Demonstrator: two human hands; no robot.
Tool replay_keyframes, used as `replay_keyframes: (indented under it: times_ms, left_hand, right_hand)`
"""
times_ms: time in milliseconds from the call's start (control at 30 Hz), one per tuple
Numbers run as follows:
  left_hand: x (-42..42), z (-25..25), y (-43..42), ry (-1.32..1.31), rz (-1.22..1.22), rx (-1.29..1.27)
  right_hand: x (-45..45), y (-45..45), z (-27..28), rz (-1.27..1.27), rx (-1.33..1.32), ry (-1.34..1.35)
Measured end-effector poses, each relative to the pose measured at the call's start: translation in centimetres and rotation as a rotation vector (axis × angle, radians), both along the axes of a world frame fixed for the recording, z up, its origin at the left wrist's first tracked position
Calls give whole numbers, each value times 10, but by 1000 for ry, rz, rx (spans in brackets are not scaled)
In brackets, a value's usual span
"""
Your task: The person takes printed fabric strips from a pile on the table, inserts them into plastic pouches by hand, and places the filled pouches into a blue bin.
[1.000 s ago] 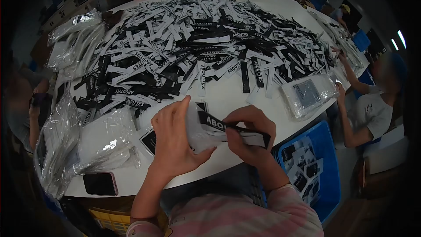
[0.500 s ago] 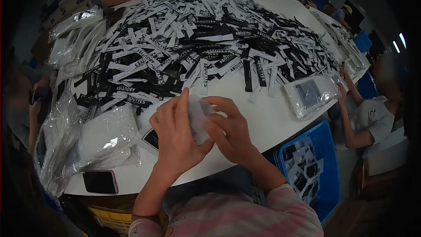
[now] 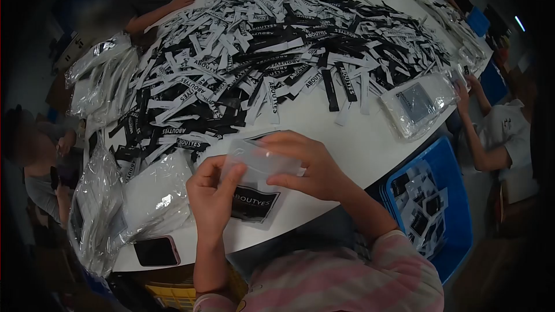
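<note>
A small translucent bag (image 3: 254, 159) is held up between both hands above the table's near edge. My left hand (image 3: 213, 188) pinches its lower left side between thumb and fingers. On its right side, my right hand (image 3: 303, 164) grips it with thumb and fingertips. Just below the bag lies a black card (image 3: 254, 203) lettered ABOUTYES, in a clear sleeve, partly covered by my left hand. Beyond the hands spreads a large heap of black and white printed strips (image 3: 272, 52).
Clear plastic packs (image 3: 156, 193) and a phone (image 3: 157, 251) lie at the left of the white table (image 3: 329, 133). Another pack (image 3: 419, 104) is at the right, near a co-worker's hands. A blue bin (image 3: 457, 225) holds small packets. More people stand around the table.
The printed strip formerly in my right hand is no longer visible. Both hands have come together on the translucent bag, and the black card shows more fully. The view has shifted.
</note>
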State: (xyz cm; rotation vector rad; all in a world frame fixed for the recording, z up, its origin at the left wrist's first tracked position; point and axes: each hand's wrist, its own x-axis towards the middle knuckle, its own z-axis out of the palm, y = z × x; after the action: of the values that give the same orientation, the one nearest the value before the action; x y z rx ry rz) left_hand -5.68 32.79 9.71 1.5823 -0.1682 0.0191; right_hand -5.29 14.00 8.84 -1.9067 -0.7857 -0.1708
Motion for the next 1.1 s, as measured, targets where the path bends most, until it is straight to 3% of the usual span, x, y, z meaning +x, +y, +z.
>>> replay_keyframes:
  times_ms: [67, 100, 167, 400, 467, 567, 900, 1000, 1100]
  left_hand:
    - [-1, 2, 1, 6, 85, -210]
    - [-2, 1, 1, 5, 75, -203]
    - [-6, -1, 1, 93, -54, -172]
    - [-14, -3, -17, -55, -12, -186]
    - [-18, 2, -22, -64, -28, -135]
    - [-19, 3, -25, -86, -43, -70]
    - [-15, 2, -30, -284, -34, -26]
    - [-15, 0, -28, -172, -47, -28]
    - [-9, 2, -25, -266, -131, -9]
  right_hand:
    - [-6, 11, 2, -238, 648, 397]
    - [-8, 6, 3, -245, 658, 393]
    - [-12, -6, 2, -156, 248, 437]
    - [-17, -6, -6, -105, 436, 209]
    - [-20, -4, -4, -96, 569, 443]
    - [-22, -4, -2, -125, 616, 457]
    - [-22, -6, 2, -130, 590, 416]
    - [-21, -11, 4, -144, 577, 445]
    - [-21, -19, 1, -190, 482, 360]
